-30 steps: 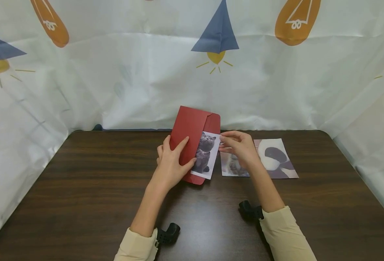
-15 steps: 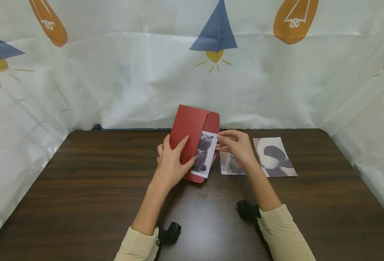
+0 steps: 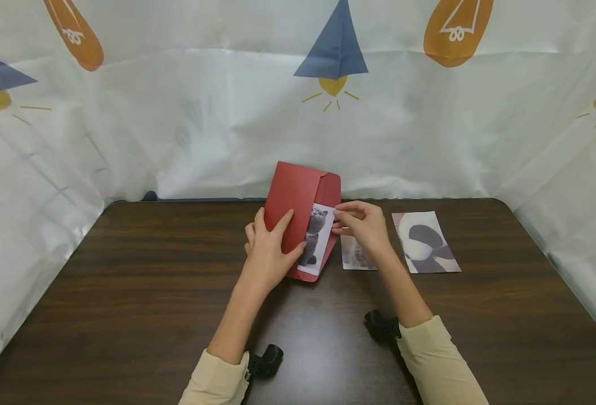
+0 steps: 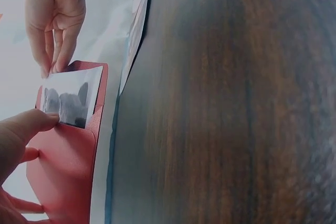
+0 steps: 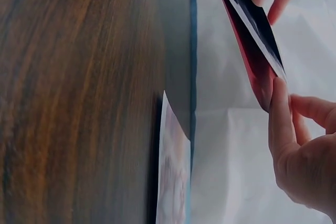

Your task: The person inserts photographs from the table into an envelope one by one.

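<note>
A red envelope (image 3: pixel 294 188) stands slanted near the table's back edge, its flap open to the right. My left hand (image 3: pixel 267 253) holds it, thumb and index finger (image 3: pixel 283 223) on the front; the thumb (image 4: pixel 39 120) lies at the mouth, touching the edge of a cat photo (image 4: pixel 71 95). That photo of a grey cat sticks partly out of the envelope, and its inner part is hidden. My right hand (image 3: pixel 366 228) pinches the photo's outer edge between thumb and fingers (image 5: pixel 281 108).
On the table to the right lie a penguin-like picture card (image 3: pixel 424 242) and another photo (image 3: pixel 354 256), partly covered by my right hand. Behind the dark wooden table (image 3: pixel 151 292) hangs a white printed cloth (image 3: pixel 227 112).
The cat photo has slid leftward, deeper into the envelope, with my right hand moving along. My left hand keeps its hold on the envelope.
</note>
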`<state>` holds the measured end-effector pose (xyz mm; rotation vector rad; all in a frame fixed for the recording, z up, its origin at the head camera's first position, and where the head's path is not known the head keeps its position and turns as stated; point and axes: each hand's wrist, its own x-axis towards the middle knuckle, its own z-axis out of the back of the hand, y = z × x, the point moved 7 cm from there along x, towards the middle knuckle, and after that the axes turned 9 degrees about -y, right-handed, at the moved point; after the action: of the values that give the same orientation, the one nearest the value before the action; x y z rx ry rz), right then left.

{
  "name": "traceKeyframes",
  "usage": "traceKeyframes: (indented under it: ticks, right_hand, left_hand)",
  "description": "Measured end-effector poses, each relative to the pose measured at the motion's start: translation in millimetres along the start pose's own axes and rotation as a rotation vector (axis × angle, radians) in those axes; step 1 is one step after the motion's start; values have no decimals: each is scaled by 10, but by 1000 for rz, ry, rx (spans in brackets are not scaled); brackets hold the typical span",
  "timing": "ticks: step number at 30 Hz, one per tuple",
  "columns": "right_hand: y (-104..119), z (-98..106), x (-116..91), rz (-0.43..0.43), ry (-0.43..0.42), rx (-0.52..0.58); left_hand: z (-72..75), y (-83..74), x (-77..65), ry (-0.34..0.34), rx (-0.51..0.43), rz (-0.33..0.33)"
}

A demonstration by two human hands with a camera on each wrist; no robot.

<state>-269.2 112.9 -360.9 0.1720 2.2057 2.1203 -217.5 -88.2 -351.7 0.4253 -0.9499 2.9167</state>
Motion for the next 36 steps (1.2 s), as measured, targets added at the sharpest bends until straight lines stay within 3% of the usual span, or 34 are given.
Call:
traceKeyframes:
  ticks: [12, 36]
  right_hand:
    - [0, -37, -30, 17, -9, -78]
    - [-71, -97, -43, -33, -32, -30]
  left_hand:
    - [-17, -32, -15, -6, -9, -10]
    - [-33, -104, -28, -3, -55, -64]
